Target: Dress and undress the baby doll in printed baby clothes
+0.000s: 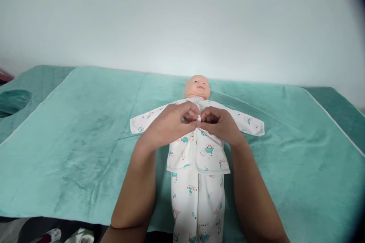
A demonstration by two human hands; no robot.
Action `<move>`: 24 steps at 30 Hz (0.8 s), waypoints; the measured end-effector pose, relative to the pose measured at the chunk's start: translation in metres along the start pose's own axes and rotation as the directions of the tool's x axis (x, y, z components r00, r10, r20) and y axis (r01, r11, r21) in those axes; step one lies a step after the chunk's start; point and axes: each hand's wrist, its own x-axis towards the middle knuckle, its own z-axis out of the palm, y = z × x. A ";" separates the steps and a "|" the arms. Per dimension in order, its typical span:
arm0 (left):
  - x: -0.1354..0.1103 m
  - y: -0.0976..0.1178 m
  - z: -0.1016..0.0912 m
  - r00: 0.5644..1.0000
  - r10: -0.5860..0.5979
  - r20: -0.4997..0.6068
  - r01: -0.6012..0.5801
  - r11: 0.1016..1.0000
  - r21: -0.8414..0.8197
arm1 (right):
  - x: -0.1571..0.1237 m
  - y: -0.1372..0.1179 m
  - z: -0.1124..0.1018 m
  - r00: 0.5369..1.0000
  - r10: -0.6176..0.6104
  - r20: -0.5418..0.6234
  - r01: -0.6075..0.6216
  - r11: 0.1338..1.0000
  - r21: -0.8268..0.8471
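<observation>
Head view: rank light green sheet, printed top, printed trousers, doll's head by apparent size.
1. Light green sheet
2. Printed top and printed trousers: unsure, frame cuts off the trousers
3. Doll's head

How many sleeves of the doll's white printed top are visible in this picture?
2. One sleeve stretches toward the picture's left, beyond the left hand; the other sleeve stretches toward the right, beyond the right hand. The hands hide part of the top.
</observation>
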 end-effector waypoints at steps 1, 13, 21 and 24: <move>0.000 0.000 0.001 1.000 0.000 -0.010 0.001 1.000 0.026 | 0.000 -0.001 0.001 1.000 -0.012 -0.011 0.012 0.999 -0.031; 0.006 -0.001 0.009 0.998 0.054 -0.032 -0.051 0.994 0.092 | 0.000 -0.003 0.002 0.999 -0.016 -0.032 0.013 0.997 -0.083; 0.016 -0.018 0.009 1.000 0.000 -0.004 -0.002 0.917 -0.398 | 0.001 -0.002 -0.008 0.994 0.035 0.100 -0.051 0.985 0.165; 0.019 -0.023 0.011 1.000 0.007 0.031 0.007 0.889 -0.457 | 0.001 -0.001 -0.009 0.995 0.027 0.095 -0.041 0.988 0.151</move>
